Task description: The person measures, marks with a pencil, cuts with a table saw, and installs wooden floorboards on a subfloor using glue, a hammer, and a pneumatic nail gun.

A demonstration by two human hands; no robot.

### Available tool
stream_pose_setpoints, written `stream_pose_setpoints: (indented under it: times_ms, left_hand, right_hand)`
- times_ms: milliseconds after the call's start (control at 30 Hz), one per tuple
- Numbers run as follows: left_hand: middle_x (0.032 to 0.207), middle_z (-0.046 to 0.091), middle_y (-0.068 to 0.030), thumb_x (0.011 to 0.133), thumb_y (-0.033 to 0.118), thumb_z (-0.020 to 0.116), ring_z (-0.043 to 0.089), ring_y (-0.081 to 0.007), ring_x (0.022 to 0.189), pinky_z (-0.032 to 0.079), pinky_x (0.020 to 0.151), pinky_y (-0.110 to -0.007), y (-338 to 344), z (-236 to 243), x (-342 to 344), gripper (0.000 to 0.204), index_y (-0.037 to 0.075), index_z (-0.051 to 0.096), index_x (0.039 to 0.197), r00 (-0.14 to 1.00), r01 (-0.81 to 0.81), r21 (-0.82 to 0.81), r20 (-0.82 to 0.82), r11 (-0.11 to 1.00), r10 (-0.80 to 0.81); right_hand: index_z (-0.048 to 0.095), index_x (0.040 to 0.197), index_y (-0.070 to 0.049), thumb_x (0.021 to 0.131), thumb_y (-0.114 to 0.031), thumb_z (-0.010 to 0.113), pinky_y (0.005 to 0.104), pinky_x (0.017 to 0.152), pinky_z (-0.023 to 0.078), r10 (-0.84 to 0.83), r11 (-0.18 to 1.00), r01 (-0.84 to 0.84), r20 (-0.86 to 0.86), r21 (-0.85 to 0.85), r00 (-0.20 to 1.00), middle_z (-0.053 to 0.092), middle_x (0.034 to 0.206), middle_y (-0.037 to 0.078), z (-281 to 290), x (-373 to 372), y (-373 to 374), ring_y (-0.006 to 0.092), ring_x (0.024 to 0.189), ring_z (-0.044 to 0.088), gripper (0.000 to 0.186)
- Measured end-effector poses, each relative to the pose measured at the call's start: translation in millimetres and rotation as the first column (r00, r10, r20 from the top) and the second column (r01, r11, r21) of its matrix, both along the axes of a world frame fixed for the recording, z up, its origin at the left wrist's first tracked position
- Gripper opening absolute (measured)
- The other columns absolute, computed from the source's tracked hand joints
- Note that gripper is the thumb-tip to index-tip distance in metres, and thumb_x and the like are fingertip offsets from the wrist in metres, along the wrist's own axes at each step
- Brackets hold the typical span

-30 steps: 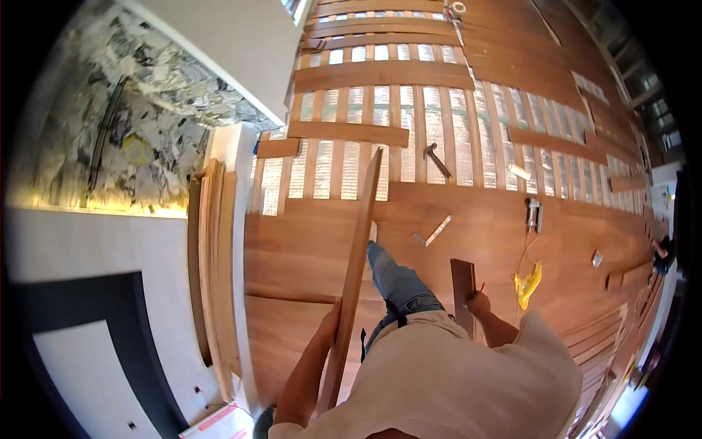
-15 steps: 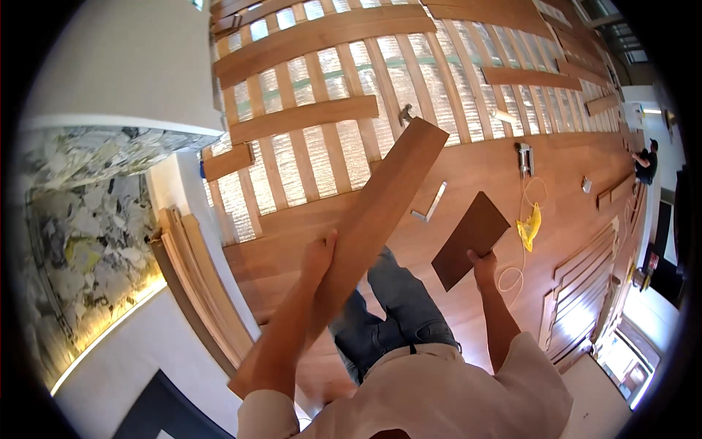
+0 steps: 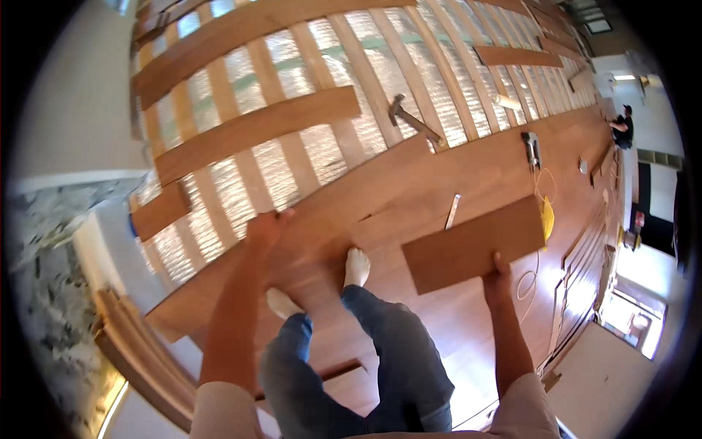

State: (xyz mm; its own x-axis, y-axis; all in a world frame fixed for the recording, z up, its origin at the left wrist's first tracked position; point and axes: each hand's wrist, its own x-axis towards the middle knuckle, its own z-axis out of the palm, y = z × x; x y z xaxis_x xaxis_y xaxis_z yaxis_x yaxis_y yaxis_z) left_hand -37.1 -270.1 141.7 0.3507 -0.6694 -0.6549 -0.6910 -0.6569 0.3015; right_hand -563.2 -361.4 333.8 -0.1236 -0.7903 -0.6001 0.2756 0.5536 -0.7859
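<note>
The right hand (image 3: 499,280) has its grip clamped on a short board (image 3: 468,245) above the brown floor (image 3: 475,175); keeping it level should spare its corners. The left hand (image 3: 268,225) is at a long board's (image 3: 329,207) far edge, its grip impossible to tell. Beyond, a hammer (image 3: 418,122) lies across wood strips (image 3: 417,80) over shiny foil (image 3: 319,146), with 1 person (image 3: 624,130) far right.

The floor (image 3: 461,336) was of brown boards (image 3: 329,223). Ahead of the left grip (image 3: 269,225), its part with pale battens (image 3: 407,77) over silver foil (image 3: 326,150) carried a loose plank (image 3: 256,135) and, more rightward, a hammer (image 3: 419,125). Ahead of the right grip (image 3: 499,278), on the boards, lay a metal tool (image 3: 531,150), a yellow thing (image 3: 547,218) and, slightly leftward, a pale strip (image 3: 453,211).
</note>
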Motion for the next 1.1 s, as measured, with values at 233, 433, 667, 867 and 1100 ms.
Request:
stream_pose_setpoints:
  times_ms: [233, 433, 667, 867, 1100]
  left_hand:
    - [0.089, 0.071, -0.0258, 0.093, 0.068, 0.051, 0.068, -0.0437, 0.089, 0.053, 0.078, -0.051, -28, -176, 66, 0.073, -0.001, 0.072, 0.088, 0.999, 0.044, -0.215, -0.003, 0.976, -0.046]
    - [0.090, 0.071, -0.0247, 0.098, 0.064, 0.043, 0.068, -0.0435, 0.090, 0.052, 0.080, -0.052, -46, -223, 104, 0.068, 0.003, 0.074, 0.092, 0.949, 0.283, -0.259, 0.217, 0.923, -0.230]
    - [0.090, 0.071, -0.0242, 0.099, 0.063, 0.042, 0.068, -0.0439, 0.090, 0.052, 0.081, -0.053, -51, -260, 138, 0.068, 0.004, 0.074, 0.090, 0.935, 0.321, -0.280, 0.246, 0.905, -0.255]
    - [0.082, 0.070, -0.0235, 0.100, 0.063, 0.038, 0.068, -0.0425, 0.083, 0.052, 0.077, -0.053, -57, -265, 130, 0.073, 0.002, 0.071, 0.078, 0.873, 0.442, -0.276, 0.353, 0.853, -0.338]
    - [0.084, 0.070, -0.0189, 0.097, 0.047, 0.056, 0.067, -0.0414, 0.078, 0.054, 0.070, -0.050, -52, -236, 108, 0.049, 0.002, 0.069, 0.082, 0.773, 0.596, -0.397, 0.519, 0.698, -0.365]
  right_hand:
    - [0.062, 0.123, -0.013, 0.090, -0.020, 0.071, 0.0427, 0.105, 0.048, -0.101, 0.994, 0.097, 0.085, 0.050, 0.991, 0.066, 0.121, 0.003, -253, 48, 24, 0.0206, 0.118, 0.059, 0.035]
    - [0.056, 0.130, -0.007, 0.092, -0.016, 0.071, 0.0411, 0.098, 0.054, 0.013, 0.991, -0.061, 0.357, 0.123, 0.934, 0.062, 0.129, 0.005, -298, 140, 44, 0.0232, 0.114, 0.062, 0.043]
    - [0.061, 0.124, -0.002, 0.092, -0.016, 0.072, 0.0393, 0.090, 0.054, 0.085, 0.990, -0.127, 0.434, 0.069, 0.897, 0.068, 0.119, 0.010, -339, 176, 67, 0.0227, 0.108, 0.064, 0.037]
    - [0.061, 0.118, -0.006, 0.092, -0.017, 0.072, 0.0297, 0.059, 0.050, 0.151, 0.962, -0.225, 0.378, 0.158, 0.913, 0.067, 0.110, 0.006, -352, 189, 80, 0.0169, 0.090, 0.064, 0.030]
    - [0.060, 0.123, -0.007, 0.092, -0.017, 0.072, 0.0313, 0.070, 0.054, 0.219, 0.955, -0.272, 0.335, 0.121, 0.917, 0.068, 0.116, 0.005, -352, 213, 82, 0.0186, 0.100, 0.065, 0.034]
